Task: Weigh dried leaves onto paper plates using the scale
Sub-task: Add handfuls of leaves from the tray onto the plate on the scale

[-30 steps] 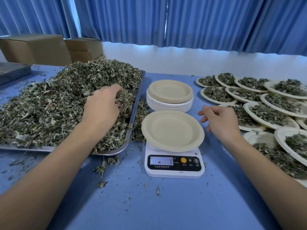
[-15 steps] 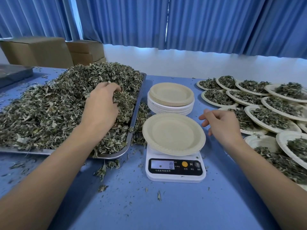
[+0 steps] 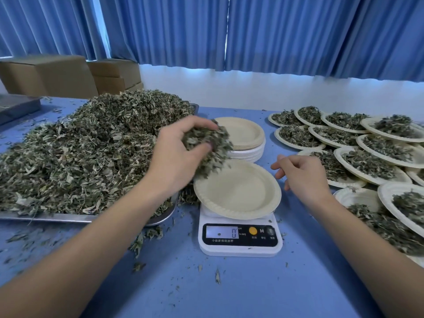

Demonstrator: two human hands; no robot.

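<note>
A white kitchen scale (image 3: 239, 239) stands on the blue table, its display reading 0. An empty cream paper plate (image 3: 238, 191) lies on it. My left hand (image 3: 176, 157) grips a handful of dried leaves (image 3: 207, 145) just above the plate's left rim. A big heap of dried leaves (image 3: 91, 145) fills a metal tray (image 3: 68, 218) on the left. My right hand (image 3: 302, 175) hovers beside the plate's right edge with loosely curled fingers, holding nothing.
A stack of empty paper plates (image 3: 246, 138) sits behind the scale. Several plates filled with leaves (image 3: 367, 157) cover the right side of the table. Cardboard boxes (image 3: 68, 74) stand at the back left. Leaf crumbs litter the table (image 3: 229, 290) in front.
My left hand has lifted out of the leaf heap with a handful and moved right to the plate on the scale. My right hand has barely moved.
</note>
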